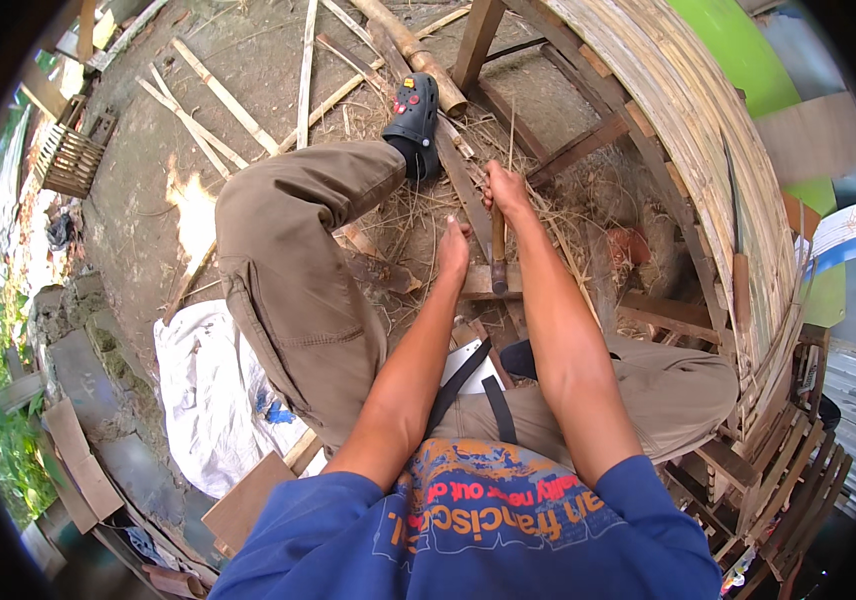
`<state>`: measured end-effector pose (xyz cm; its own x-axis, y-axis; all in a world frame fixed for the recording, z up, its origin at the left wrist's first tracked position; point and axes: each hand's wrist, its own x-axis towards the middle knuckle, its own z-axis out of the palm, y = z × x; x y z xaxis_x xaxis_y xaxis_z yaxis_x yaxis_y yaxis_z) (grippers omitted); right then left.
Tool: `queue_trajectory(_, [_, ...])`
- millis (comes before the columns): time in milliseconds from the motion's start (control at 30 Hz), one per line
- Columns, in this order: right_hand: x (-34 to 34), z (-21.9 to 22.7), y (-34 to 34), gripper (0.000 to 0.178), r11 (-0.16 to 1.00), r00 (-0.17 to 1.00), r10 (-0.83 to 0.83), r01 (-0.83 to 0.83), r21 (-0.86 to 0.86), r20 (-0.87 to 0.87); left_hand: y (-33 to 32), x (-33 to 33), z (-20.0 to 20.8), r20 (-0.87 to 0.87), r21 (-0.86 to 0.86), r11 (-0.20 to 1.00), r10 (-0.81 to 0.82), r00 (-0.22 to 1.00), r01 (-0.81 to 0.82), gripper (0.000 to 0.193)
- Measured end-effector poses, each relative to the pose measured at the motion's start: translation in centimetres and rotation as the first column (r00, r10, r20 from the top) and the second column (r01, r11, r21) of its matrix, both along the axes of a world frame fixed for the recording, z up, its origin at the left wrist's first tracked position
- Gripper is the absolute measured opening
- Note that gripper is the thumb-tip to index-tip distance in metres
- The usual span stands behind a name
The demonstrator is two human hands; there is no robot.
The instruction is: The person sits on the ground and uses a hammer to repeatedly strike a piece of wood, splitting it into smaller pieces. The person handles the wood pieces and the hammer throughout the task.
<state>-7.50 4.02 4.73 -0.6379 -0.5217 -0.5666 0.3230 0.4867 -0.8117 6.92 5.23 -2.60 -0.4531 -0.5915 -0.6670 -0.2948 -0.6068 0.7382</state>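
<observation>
My right hand is closed round a short wooden-handled tool with a dark, blunt end pointing back toward me. Its other end is hidden by my fingers, so its kind is unclear. Lower and to the left, my left hand is closed, its fingers curled; I cannot make out what they hold. A narrow dark plank slants between and ahead of my hands. Just beneath the tool's end lies a wooden crosspiece. Thin shavings litter the ground around both hands.
A foot in a dark clog rests beside a thick bamboo pole. Split bamboo strips lie ahead left. A slatted bamboo bench curves along the right, with a long wooden-handled blade against it. White cloth lies left.
</observation>
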Motion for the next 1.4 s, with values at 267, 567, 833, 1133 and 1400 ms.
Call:
queue_trajectory(267, [1.1, -1.2, 0.2, 0.045, 0.999, 0.985, 0.046, -0.041, 0.03, -0.168, -1.0, -3.9, 1.4, -0.286, 0.334, 0.942, 0.119, 0.951, -0.017, 0.084])
queue_trajectory(567, [4.7, 2.9, 7.4, 0.041, 0.959, 0.951, 0.105, -0.174, -0.223, -0.292, 3.7, 3.2, -7.5, 0.177, -0.169, 0.986, 0.044, 0.983, -0.013, 0.06])
queue_trajectory(833, [2.6, 0.7, 7.8, 0.038, 0.971, 0.893, 0.106, -0.188, -0.149, -0.438, 4.5, 2.6, 0.0, 0.446, -0.445, 0.57, -0.527, 0.723, 0.69, 0.047])
queue_trajectory(1133, [5.2, 2.3, 7.7, 0.046, 0.994, 0.877, 0.059, -0.096, -0.054, -0.478, 1.2, 4.5, 0.9, 0.636, -0.373, 0.519, -0.46, 0.619, 0.769, 0.045])
queue_trajectory(1400, [3.1, -0.4, 6.0, 0.047, 0.958, 0.838, -0.146, 0.253, 0.137, -0.526, 2.8, 4.9, 0.6, 0.506, -0.458, 0.745, -0.231, 0.831, 0.486, 0.045])
